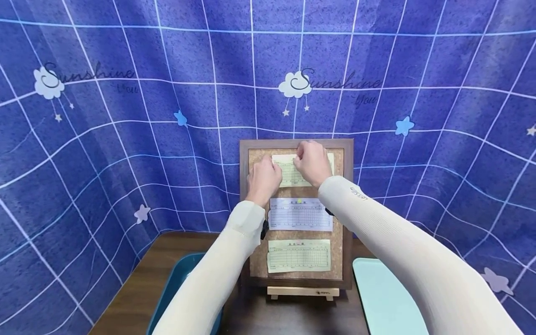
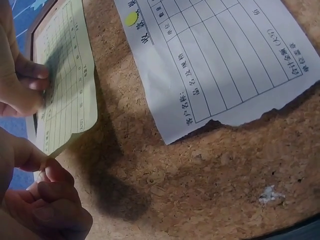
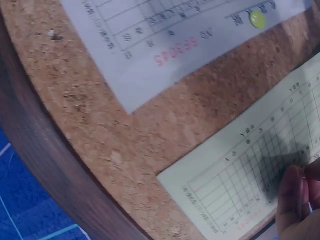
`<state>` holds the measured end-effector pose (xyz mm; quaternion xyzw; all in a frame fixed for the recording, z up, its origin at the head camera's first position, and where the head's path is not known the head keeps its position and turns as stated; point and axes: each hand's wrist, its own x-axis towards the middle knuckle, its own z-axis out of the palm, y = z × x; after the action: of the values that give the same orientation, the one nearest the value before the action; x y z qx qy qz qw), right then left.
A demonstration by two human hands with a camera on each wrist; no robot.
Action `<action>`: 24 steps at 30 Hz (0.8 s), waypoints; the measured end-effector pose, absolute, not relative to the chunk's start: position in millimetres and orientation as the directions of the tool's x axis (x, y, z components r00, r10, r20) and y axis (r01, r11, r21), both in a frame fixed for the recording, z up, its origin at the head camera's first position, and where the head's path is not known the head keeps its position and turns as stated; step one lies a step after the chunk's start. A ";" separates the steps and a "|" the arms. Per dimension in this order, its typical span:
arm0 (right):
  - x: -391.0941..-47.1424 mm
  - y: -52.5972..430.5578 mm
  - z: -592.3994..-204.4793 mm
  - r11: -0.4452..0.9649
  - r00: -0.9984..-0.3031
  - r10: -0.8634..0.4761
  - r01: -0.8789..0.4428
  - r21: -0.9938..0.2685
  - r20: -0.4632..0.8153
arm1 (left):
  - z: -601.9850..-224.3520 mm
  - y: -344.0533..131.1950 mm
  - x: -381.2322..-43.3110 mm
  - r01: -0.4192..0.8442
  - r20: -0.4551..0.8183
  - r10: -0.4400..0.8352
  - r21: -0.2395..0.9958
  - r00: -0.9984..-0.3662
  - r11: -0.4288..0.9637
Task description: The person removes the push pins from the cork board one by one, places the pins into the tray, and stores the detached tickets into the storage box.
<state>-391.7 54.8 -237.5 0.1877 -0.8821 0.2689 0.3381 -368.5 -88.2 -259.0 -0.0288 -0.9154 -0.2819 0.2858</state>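
Observation:
A framed corkboard (image 1: 259,223) stands upright, with three printed form slips on it. My left hand (image 1: 264,177) pinches the left edge of the top, pale yellow-green slip (image 2: 75,95); thumb and finger meet at its corner in the left wrist view. My right hand (image 1: 311,162) is at that slip's upper middle, fingers curled, fingertips together on a small thing they mostly hide. Below is a white slip (image 1: 300,218) with a yellow pushpin (image 3: 257,19) at its top centre. The lowest slip (image 1: 299,258), pale green, has a pinkish pin at its top.
The board rests on a small wooden stand (image 1: 303,291) on a dark brown table (image 1: 268,318). A teal bin (image 1: 173,279) is at the left, partly behind my left sleeve. At the right lies a mint-green tray (image 1: 383,288). A blue grid-patterned curtain (image 1: 209,107) hangs behind.

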 end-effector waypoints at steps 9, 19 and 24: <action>-384.0 58.9 -250.0 0.744 -0.604 -0.211 -0.609 -0.274 0.769 | -260.7 -91.7 -367.9 0.211 0.546 -0.144 0.535 -0.825 0.818; -366.4 79.0 -269.2 0.699 -0.536 -0.354 -0.696 -0.163 0.767 | -264.5 -115.7 -362.7 0.210 0.570 -0.186 0.558 -0.800 0.803; -353.8 94.9 -281.8 0.678 -0.524 -0.426 -0.725 -0.124 0.737 | -263.5 -128.6 -358.5 0.237 0.577 -0.186 0.577 -0.795 0.782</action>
<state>-353.8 94.9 -281.8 0.3398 -0.8465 0.2135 0.3497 -358.5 -128.6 -263.5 -0.0144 -0.8880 -0.3302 0.3197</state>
